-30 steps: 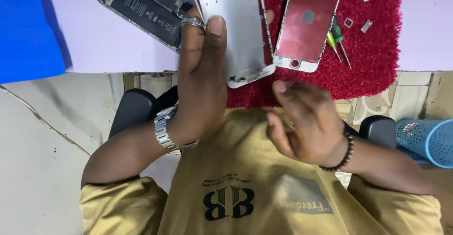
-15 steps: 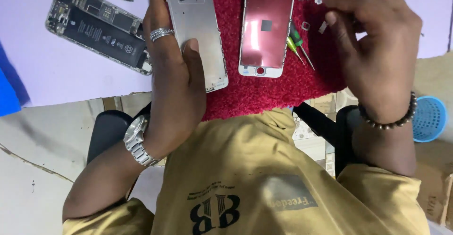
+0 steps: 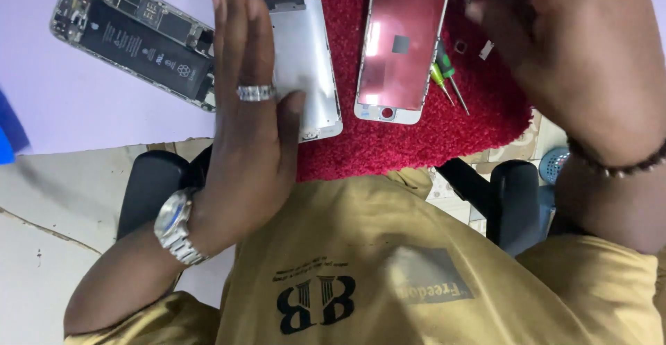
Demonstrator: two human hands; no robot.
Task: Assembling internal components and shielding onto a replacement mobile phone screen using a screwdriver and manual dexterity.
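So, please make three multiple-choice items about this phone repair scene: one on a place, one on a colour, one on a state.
1. Where does the opened phone body with the black battery lie?
A. on the red mat
B. on the pale lilac surface, left of the mat
C. in the blue basket

2. What colour is the mat under the two screen panels?
A. red
B. green
C. grey

3. How is the left hand?
A. closed in a fist
B. fingers stretched out flat over the silver panel
C. holding a screwdriver

Answers:
1. B, it rests on the lilac surface, off the mat.
2. A, the pile is deep red.
3. B, the fingers are straight and grip nothing.
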